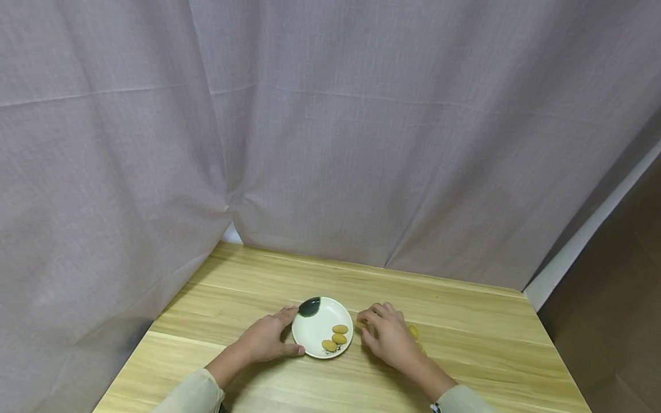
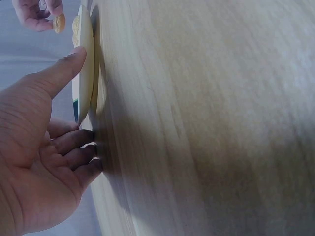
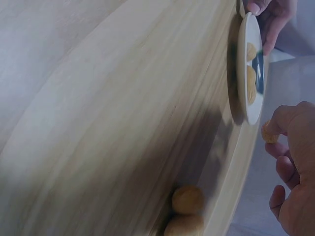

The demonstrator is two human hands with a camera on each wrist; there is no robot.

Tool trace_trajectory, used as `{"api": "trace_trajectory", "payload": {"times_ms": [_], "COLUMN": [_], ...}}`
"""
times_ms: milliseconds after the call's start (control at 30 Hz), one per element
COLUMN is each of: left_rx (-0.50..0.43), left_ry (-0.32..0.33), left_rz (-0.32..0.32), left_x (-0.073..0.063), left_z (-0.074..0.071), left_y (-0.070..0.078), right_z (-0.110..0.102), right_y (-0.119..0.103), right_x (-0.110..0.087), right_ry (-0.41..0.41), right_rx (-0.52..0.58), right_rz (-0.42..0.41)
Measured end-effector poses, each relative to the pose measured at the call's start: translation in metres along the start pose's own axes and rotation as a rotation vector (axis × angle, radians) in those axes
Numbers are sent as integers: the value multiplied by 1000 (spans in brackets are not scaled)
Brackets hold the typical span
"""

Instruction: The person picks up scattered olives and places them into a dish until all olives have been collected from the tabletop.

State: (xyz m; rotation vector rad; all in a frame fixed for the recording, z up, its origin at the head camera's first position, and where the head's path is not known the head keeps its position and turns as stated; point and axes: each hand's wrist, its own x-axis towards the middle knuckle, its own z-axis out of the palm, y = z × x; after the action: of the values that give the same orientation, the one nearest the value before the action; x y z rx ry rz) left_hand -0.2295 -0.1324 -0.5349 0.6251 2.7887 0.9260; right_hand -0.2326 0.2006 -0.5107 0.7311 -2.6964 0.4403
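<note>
A small white plate (image 1: 312, 330) with a dark green patch lies on the table. On its right side rest three small, golden-brown, wrinkled walnut-like pieces (image 1: 339, 339). My left hand (image 1: 265, 338) holds the plate's left rim, its thumb on the near edge and fingers at the far edge. Just right of the plate, my right hand (image 1: 389, 338) pinches another walnut-like piece (image 3: 268, 133) between thumb and fingers. That piece is above the tabletop in the right wrist view, apart from the plate. More loose walnut-like pieces (image 3: 187, 199) lie on the table, partly hidden by my right hand in the head view.
The light wooden table (image 1: 490, 332) runs back to a grey cloth curtain (image 1: 330, 172), which also hangs along the left side. At the right stands a brown cloth-like surface (image 1: 609, 298).
</note>
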Motion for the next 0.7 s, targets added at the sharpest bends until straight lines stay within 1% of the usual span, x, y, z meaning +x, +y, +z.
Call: {"api": "trace_trajectory", "payload": {"times_ms": [200, 467, 700], "left_rx": [2, 14, 13], "left_ry": [-5, -12, -7], "left_rz": [1, -4, -1], "left_x": [1, 1, 1], "left_z": [0, 0, 1], "left_y": [-1, -2, -2], "right_z": [3, 7, 11], "right_y": [-9, -19, -30], "right_x": [6, 13, 19], "right_ry": [27, 8, -24], "right_rx": [7, 25, 20], "right_rz": [-48, -63, -74]}}
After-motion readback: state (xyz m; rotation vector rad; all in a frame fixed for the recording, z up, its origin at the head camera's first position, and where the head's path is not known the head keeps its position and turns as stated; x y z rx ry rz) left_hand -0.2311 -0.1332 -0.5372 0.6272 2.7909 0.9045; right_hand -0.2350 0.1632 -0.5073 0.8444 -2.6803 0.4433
